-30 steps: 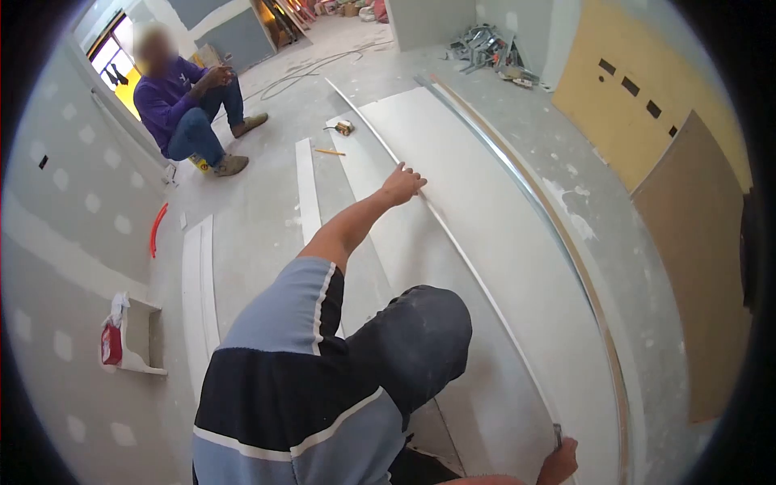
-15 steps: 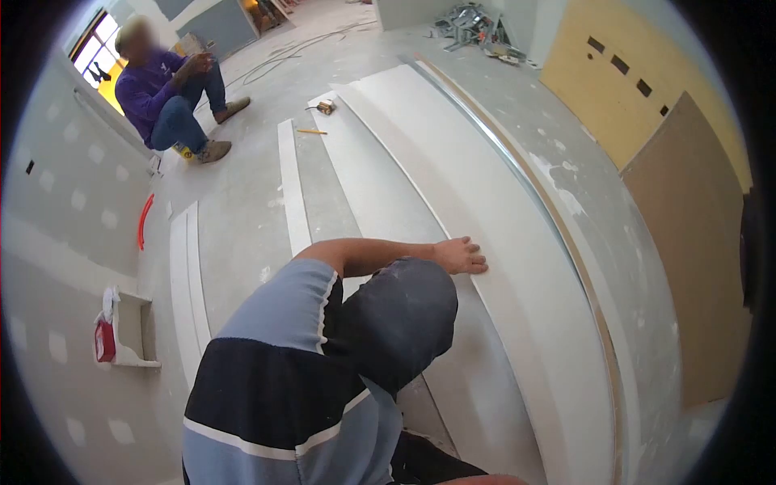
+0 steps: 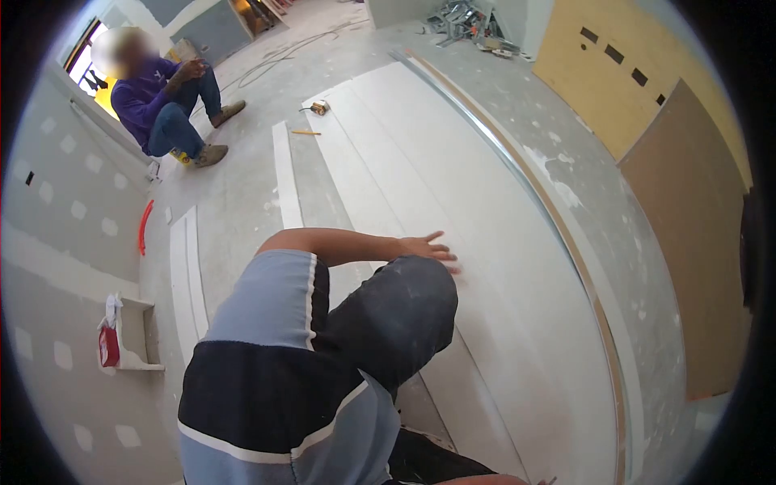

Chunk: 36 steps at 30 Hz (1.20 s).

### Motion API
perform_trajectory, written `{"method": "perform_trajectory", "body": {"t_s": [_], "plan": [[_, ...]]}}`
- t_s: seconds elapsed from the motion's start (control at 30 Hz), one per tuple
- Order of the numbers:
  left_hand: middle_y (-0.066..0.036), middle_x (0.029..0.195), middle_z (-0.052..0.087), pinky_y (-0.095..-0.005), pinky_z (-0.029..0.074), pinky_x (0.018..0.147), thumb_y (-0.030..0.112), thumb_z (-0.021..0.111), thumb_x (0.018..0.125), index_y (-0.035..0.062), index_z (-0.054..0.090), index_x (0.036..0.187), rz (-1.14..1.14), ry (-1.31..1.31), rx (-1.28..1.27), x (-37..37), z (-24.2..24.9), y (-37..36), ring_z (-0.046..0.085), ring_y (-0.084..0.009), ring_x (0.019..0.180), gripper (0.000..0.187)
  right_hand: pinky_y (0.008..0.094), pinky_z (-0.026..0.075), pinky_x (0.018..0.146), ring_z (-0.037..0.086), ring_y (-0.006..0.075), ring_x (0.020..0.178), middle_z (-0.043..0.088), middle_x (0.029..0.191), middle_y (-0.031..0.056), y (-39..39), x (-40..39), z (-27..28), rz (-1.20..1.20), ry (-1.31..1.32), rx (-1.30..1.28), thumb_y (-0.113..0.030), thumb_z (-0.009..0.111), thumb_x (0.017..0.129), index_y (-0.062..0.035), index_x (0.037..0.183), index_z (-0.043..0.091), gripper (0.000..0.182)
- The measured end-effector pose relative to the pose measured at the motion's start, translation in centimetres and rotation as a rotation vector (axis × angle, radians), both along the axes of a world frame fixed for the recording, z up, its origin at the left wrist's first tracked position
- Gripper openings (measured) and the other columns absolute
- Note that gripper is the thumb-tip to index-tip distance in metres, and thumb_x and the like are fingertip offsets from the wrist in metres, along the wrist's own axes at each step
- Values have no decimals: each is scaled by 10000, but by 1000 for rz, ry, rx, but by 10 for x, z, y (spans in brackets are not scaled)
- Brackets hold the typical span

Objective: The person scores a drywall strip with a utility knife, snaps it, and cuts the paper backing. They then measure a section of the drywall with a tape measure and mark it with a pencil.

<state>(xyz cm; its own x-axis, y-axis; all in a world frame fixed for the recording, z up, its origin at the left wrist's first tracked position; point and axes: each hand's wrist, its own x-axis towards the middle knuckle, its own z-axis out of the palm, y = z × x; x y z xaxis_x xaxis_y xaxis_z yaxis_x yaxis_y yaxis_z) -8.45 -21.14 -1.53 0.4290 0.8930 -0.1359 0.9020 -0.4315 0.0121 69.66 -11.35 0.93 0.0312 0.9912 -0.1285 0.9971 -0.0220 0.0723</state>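
Observation:
My left hand [image 3: 428, 249] reaches across my bent knee, fingers spread, over the long white boards [image 3: 517, 323]. Nothing is in it; whether it touches the surface I cannot tell. The boards lie flat side by side, with thin seams running lengthwise. At the bottom edge, only a bit of my right hand [image 3: 547, 482] shows beside the near end of the boards, and most of it is cut off. A tape measure [image 3: 319, 107] and a yellow pencil [image 3: 306, 132] lie near the far left corner of the boards.
A metal track [image 3: 517, 153] runs along the boards' right side. Narrow white strips [image 3: 286, 174] lie on the left floor. A seated person [image 3: 153, 97] is at upper left. A brown panel [image 3: 687, 234] leans at right; metal scraps [image 3: 469, 26] are piled at the back.
The board edge that stood raised and bowed under my left hand now lies flat. My left hand has let go of that edge, shifted slightly left and spread its fingers.

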Motion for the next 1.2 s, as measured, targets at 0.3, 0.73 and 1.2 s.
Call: {"method": "perform_trajectory", "body": {"t_s": [0.3, 0.73, 1.2], "plan": [[-210, 1386, 391, -472, 343, 1038, 423, 354, 986, 88, 386, 1383, 851, -387, -178, -22, 16, -97, 450, -391, 1217, 521, 354, 467, 477, 584, 226, 590, 551, 785, 64, 94, -129, -53, -2, 1150, -574, -167, 557, 911, -107, 1019, 495, 138], [-192, 1388, 419, -437, 274, 1088, 596, 392, 928, -5, 334, 1409, 1032, -1258, 139, 86, 231, -130, 365, -316, 1311, 772, 218, 368, 363, 425, 77, 451, 469, 649, -11, 165, -315, 37, -325, 1151, -786, -453, 516, 941, -162, 1000, 492, 298], [-146, 1230, 531, -476, 337, 996, 473, 628, 814, 84, 610, 1135, 537, -590, 278, 86, 271, -75, 513, -299, 1135, 505, 215, 394, 517, 420, 54, 608, 429, 820, -3, 253, -555, 75, 388, 1535, -718, -98, 462, 955, -80, 1342, 358, 401]]}}
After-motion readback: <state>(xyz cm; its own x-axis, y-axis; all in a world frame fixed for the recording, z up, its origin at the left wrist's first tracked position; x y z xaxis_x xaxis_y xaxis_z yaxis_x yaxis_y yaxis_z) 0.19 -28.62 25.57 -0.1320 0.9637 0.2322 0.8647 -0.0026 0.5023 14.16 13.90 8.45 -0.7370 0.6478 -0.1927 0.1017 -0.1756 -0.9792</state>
